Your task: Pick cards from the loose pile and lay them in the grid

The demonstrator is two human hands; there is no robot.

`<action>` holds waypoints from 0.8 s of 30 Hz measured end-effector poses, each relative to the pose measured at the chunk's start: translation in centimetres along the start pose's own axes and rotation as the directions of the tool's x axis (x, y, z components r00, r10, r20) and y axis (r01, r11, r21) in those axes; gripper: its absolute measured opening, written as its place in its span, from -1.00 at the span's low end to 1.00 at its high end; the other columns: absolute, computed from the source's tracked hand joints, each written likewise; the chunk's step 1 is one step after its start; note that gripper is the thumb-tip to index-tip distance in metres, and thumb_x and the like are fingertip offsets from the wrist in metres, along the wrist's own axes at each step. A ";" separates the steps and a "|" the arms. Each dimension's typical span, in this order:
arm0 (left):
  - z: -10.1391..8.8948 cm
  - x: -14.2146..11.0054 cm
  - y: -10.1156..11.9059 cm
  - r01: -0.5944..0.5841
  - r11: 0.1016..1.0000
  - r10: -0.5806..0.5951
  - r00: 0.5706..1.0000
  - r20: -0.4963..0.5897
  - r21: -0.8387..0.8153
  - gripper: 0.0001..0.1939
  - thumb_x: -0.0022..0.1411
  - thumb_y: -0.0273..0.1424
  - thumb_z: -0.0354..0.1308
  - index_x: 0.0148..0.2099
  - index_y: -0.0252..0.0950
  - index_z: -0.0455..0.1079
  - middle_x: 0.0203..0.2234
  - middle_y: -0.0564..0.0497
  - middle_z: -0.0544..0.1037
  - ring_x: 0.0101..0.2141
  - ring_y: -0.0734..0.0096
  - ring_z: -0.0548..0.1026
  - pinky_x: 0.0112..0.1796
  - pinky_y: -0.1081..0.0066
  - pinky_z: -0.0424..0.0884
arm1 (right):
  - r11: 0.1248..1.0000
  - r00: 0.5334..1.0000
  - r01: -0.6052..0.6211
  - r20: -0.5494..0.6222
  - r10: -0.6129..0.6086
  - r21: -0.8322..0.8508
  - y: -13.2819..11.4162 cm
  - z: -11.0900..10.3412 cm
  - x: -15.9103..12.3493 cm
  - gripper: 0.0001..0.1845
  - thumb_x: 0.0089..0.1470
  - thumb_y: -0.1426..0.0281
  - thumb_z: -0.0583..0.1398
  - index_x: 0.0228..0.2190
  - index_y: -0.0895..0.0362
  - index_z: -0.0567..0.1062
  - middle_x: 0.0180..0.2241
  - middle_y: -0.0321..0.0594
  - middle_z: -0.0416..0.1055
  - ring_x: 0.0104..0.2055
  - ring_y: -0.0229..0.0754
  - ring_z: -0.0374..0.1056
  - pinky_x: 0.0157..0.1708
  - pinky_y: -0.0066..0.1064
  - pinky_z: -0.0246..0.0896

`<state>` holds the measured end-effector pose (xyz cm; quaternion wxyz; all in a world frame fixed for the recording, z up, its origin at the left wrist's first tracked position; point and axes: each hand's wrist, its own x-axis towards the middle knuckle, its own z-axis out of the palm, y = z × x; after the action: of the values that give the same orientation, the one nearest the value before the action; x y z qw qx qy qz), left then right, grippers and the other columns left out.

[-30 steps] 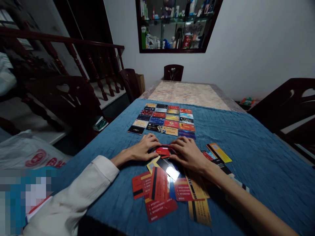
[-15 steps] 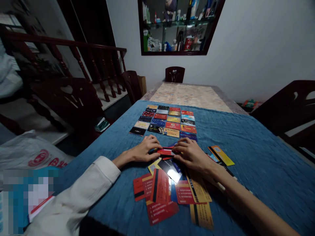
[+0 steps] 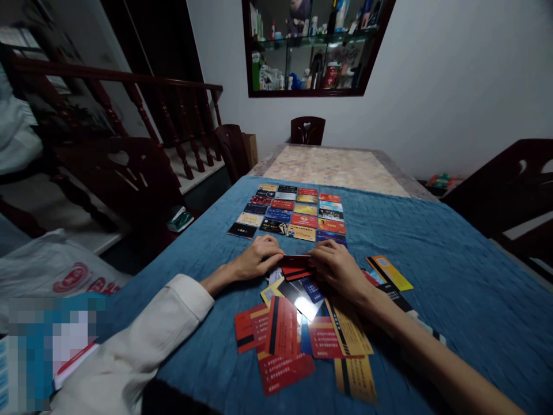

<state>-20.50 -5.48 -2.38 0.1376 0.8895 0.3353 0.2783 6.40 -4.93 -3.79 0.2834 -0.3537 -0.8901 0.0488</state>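
Observation:
My left hand (image 3: 259,256) and my right hand (image 3: 339,270) pinch the two ends of one plastic card (image 3: 296,257) between thumbs and fingers. The card is tilted nearly edge-on, so its face is hardly visible. Just below it lies a red card with a dark stripe (image 3: 297,271). A loose, overlapping heap of red, gold, blue and black cards (image 3: 285,328) spreads nearer to me. Beyond my hands, several cards (image 3: 278,215) lie face up in neat columns and rows. My right forearm partly covers some cards of the heap.
A blue cloth (image 3: 432,248) covers the near part of the table; the stone tabletop (image 3: 328,164) shows beyond. More cards (image 3: 391,272) lie right of my right hand. Dark wooden chairs (image 3: 307,131) stand around. A white plastic bag (image 3: 52,265) is at left.
The held card has tipped from showing its red face to nearly edge-on. My hands have stayed in about the same place, above the heap.

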 end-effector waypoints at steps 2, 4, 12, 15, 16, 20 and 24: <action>0.2 0.1 -0.2 0.008 1.000 -0.008 0.999 -0.033 -0.007 -0.77 0.41 -0.41 0.03 -0.12 -0.31 0.54 -0.26 -0.06 0.59 -0.10 0.28 0.46 -0.03 0.26 0.34 | 0.999 1.000 -0.028 -0.001 0.028 0.016 0.3 0.3 -0.1 -0.76 0.27 0.41 0.10 -0.17 0.04 0.58 -0.24 -0.13 0.58 -0.13 -0.04 0.33 -0.16 -0.19 0.25; 0.4 0.2 -0.4 0.017 1.000 -0.018 0.998 -0.065 -0.012 -0.77 0.40 -0.43 0.04 -0.12 -0.32 0.54 -0.26 -0.07 0.59 -0.12 0.30 0.48 -0.07 0.30 0.37 | 0.998 0.998 -0.056 -0.007 0.056 0.035 0.7 0.6 -0.1 -0.77 0.25 0.43 0.11 -0.20 0.05 0.58 -0.25 -0.12 0.57 -0.15 -0.04 0.33 -0.17 -0.20 0.27; 0.9 0.3 -0.9 0.067 0.997 -0.071 0.992 -0.102 -0.037 -0.79 0.38 -0.43 0.07 -0.12 -0.31 0.55 -0.23 -0.08 0.58 -0.16 0.33 0.51 -0.13 0.36 0.43 | 0.993 0.995 -0.102 0.011 0.102 0.066 1.0 1.1 0.0 -0.81 0.23 0.42 0.13 -0.29 0.05 0.57 -0.30 -0.13 0.55 -0.18 -0.04 0.31 -0.17 -0.21 0.26; 0.9 0.3 -0.8 0.065 0.996 -0.071 0.991 -0.113 -0.058 -0.78 0.38 -0.42 0.07 -0.13 -0.33 0.56 -0.24 -0.10 0.58 -0.17 0.34 0.51 -0.13 0.35 0.44 | 0.989 0.992 -0.125 0.007 0.124 0.085 0.9 0.9 0.0 -0.82 0.21 0.41 0.14 -0.28 0.05 0.57 -0.30 -0.13 0.55 -0.17 -0.04 0.32 -0.18 -0.22 0.26; 0.9 0.4 -0.8 0.065 0.996 -0.072 0.991 -0.114 -0.063 -0.78 0.38 -0.41 0.07 -0.14 -0.34 0.56 -0.24 -0.11 0.57 -0.18 0.34 0.51 -0.12 0.35 0.44 | 0.987 0.991 -0.135 -0.003 0.136 0.093 0.9 0.9 0.0 -0.82 0.21 0.41 0.14 -0.28 0.05 0.58 -0.30 -0.13 0.55 -0.17 -0.04 0.33 -0.19 -0.23 0.27; 0.7 0.4 -0.5 0.068 0.995 -0.077 0.991 -0.111 -0.079 -0.76 0.38 -0.41 0.06 -0.16 -0.35 0.56 -0.25 -0.10 0.56 -0.20 0.36 0.51 -0.12 0.34 0.45 | 0.981 0.986 -0.146 -0.058 0.155 0.128 0.8 0.9 0.0 -0.79 0.19 0.41 0.14 -0.26 0.05 0.60 -0.32 -0.12 0.54 -0.18 -0.04 0.35 -0.21 -0.22 0.30; 0.7 0.4 -0.3 0.064 0.993 -0.076 0.990 -0.123 -0.097 -0.75 0.38 -0.41 0.06 -0.18 -0.36 0.56 -0.26 -0.11 0.55 -0.22 0.37 0.50 -0.14 0.34 0.46 | 0.981 0.984 -0.138 -0.089 0.151 0.136 0.9 0.9 -0.1 -0.79 0.17 0.42 0.15 -0.25 0.06 0.60 -0.31 -0.12 0.54 -0.18 -0.03 0.38 -0.23 -0.21 0.33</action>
<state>-20.00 -4.98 -2.88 0.1670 0.8504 0.3612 0.3441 6.49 -4.24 -4.84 0.3453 -0.4003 -0.8417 0.1094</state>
